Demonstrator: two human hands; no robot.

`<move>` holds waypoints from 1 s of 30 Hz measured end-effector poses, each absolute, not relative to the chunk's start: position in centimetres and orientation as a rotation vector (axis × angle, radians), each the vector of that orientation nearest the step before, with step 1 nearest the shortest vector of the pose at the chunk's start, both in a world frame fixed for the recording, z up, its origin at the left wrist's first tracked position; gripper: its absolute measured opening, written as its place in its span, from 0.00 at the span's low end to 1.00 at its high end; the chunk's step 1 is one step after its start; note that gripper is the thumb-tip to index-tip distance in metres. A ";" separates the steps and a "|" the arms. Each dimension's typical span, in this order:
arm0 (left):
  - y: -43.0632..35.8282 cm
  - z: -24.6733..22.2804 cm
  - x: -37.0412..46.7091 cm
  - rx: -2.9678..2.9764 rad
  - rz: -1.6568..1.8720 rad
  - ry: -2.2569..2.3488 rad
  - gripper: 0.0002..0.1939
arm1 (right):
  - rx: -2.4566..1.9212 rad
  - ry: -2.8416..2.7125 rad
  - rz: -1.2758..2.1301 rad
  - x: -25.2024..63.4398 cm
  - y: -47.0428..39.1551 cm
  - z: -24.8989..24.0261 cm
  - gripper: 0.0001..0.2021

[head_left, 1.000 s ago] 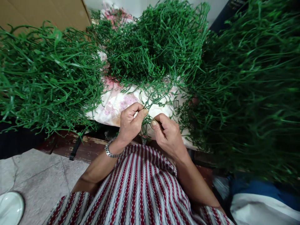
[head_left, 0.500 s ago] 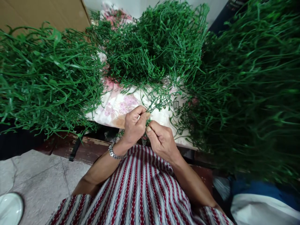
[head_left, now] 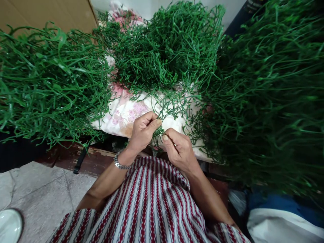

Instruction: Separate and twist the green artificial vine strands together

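Thin green plant stems, which look like plastic, are between my two hands over a floral cloth. My left hand, on the left, pinches a sprig with thumb and forefinger; its stems fan out beyond the fingertips. Close beside it, my right hand is closed in a pinch at the lower end of the same green piece. The fingers partly hide what they grip. Loose green stems lie on the cloth just past my fingertips, in front of a tangled middle heap.
Large heaps of green stems rise at the left and right. A cardboard box stands behind the left heap. Under the cloth is a worn reddish wooden bench with a black strap. A white dish sits on the floor.
My hands have moved slightly apart: the left a little up and left, the right a little to the right. More of the green piece shows between them.
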State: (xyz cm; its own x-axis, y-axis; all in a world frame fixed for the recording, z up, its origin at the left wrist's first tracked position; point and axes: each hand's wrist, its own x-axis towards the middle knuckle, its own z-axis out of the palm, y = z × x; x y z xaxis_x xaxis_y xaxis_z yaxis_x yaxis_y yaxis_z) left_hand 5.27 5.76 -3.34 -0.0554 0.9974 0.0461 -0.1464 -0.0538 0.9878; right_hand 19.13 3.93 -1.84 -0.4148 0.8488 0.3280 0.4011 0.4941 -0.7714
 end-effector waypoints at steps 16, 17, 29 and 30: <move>5.2 -3.2 4.4 1.251 1.157 1.146 0.05 | -1.164 -2.209 0.722 20.1 5.0 -2.2 0.06; 5.2 -3.0 4.3 1.295 1.122 1.163 0.06 | -1.166 -2.229 0.720 20.2 5.0 -2.2 0.06; 4.9 -1.2 3.6 1.538 0.855 1.175 0.06 | -1.047 -2.444 0.446 21.1 5.4 -1.8 0.10; 4.9 -1.3 3.6 1.541 0.851 1.178 0.05 | -1.052 -2.451 0.423 21.1 5.4 -1.7 0.09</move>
